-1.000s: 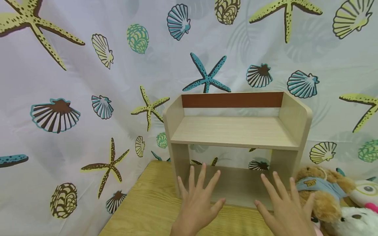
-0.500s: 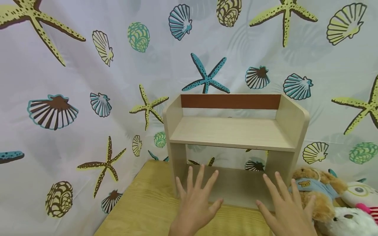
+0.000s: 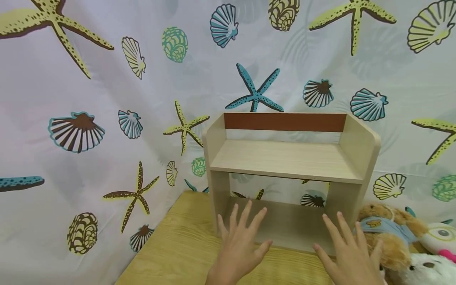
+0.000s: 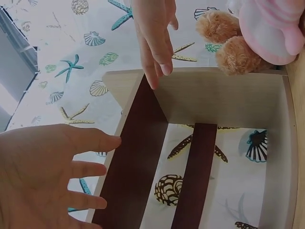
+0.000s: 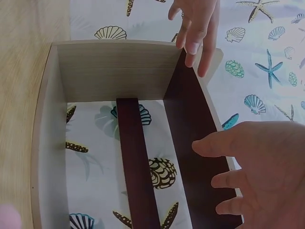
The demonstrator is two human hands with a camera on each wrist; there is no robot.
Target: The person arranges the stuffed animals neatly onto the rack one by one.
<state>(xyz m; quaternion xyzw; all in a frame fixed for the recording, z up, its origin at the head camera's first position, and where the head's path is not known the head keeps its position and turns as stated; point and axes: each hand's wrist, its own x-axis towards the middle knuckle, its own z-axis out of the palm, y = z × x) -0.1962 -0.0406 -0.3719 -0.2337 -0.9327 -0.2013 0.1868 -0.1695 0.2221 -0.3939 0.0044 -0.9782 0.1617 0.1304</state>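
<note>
A small two-tier wooden shelf [image 3: 285, 158] with pale boards and a reddish-brown back strip stands on the table. My left hand [image 3: 239, 247], fingers spread, is held in front of the shelf's lower left part and grips nothing. Likewise spread and holding nothing, my right hand [image 3: 350, 253] is in front of the lower right part. Both wrist views look into the shelf's lower compartment, crossed by a dark back slat [image 4: 195, 176]. There the left hand [image 4: 52, 176] and the right hand [image 5: 262, 176] each appear apart from the other hand.
To the right of the shelf lie plush toys: a brown bear [image 3: 386, 233] in a blue shirt, a white one [image 3: 427, 271] and a white round-eyed one [image 3: 439, 235]. The yellow wooden table [image 3: 167, 241] extends left. A white curtain [image 3: 153, 91] printed with starfish and shells hangs behind.
The head view shifts slightly, left then back right. Both hands keep their spread pose in front of the shelf; the right hand sits slightly lower. The shelf and toys stay in place.
</note>
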